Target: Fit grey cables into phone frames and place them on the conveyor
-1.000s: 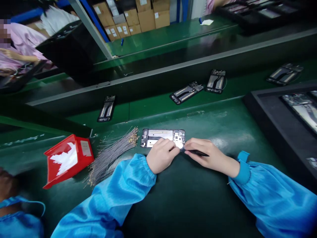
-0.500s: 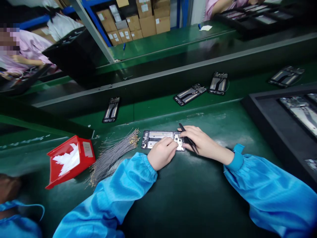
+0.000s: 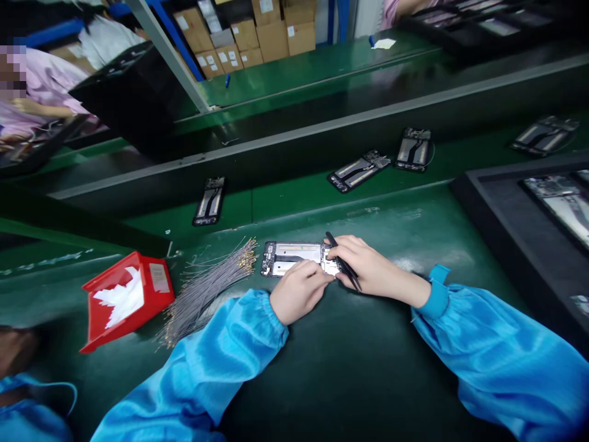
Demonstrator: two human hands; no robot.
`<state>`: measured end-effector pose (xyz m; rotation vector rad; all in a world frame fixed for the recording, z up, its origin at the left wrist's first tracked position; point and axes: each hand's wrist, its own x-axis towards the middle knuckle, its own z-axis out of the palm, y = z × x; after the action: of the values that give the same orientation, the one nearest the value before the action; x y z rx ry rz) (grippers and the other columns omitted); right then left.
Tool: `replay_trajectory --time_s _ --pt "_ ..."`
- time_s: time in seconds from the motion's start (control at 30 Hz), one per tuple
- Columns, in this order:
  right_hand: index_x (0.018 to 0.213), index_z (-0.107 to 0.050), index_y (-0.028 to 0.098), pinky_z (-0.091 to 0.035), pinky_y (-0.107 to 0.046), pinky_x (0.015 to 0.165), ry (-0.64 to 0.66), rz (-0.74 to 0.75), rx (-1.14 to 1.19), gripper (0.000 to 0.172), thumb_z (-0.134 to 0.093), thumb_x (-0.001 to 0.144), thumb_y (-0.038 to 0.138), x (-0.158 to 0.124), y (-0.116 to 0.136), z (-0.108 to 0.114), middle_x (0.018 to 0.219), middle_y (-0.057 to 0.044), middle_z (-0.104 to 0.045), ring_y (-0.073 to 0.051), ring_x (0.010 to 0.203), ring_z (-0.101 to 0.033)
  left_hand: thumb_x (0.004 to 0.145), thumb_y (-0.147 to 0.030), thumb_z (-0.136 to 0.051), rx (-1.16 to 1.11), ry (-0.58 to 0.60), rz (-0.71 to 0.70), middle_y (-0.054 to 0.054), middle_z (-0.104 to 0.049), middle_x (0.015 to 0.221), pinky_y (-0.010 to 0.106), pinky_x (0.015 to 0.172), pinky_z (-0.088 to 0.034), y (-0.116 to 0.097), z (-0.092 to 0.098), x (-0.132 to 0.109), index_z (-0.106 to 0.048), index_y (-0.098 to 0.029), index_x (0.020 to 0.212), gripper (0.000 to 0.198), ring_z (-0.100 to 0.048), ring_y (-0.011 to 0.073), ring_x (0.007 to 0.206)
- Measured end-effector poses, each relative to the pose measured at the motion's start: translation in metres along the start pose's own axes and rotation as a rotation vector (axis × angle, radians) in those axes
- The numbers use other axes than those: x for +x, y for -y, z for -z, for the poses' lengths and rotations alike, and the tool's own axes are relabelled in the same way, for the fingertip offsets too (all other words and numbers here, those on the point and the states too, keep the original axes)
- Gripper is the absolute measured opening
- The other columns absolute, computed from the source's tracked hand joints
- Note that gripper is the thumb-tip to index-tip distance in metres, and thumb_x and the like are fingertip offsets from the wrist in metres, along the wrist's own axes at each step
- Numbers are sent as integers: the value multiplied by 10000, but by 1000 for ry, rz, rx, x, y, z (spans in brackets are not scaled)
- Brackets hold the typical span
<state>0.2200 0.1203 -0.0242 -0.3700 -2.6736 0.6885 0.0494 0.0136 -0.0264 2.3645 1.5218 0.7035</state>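
Head view: an opened black-framed smartphone with a silver interior (image 3: 298, 250) lies lengthwise across the green worktop (image 3: 359, 362), directly before the person. The right hand (image 3: 372, 268) has its grip clamped on a slim black tool (image 3: 348, 270), held aslant at the phone's right end. The left hand (image 3: 299, 292) rests over the phone's near edge, its fingertips together near that same end; whether its grip is clamped on any part cannot be told. Left of the phone lies a loose bundle of thin grey cables with gold-coloured ends (image 3: 207, 291), just beside a red plastic bin (image 3: 155, 302) containing white slips (image 3: 123, 296). To the right stands a black tray (image 3: 490, 224) holding further opened phones (image 3: 564, 199).
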Motion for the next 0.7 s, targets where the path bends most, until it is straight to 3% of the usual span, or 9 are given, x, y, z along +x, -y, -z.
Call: replay_trajectory --time_s 0.4,0.7 --pt "999 -489 180 -397 -401 808 54 -43 -35 321 -520 682 145 4 0 2 1062 -115 -498 -263 1019 -426 861 -154 -385 47 -21 -55 40 -548 766 260 655 -419 -1 0 -3 -610 -172 942 240 -485 134 728" --pt "980 -486 178 -386 -376 746 89 -81 -58 335 -513 650 126 10 5 4 1033 -115 -488 -262 957 -419 866 -172 -396 212 11 -104 37 -557 750 281 663 -398 -1 2 -2 -616 -180 924 227 -482 149 731"
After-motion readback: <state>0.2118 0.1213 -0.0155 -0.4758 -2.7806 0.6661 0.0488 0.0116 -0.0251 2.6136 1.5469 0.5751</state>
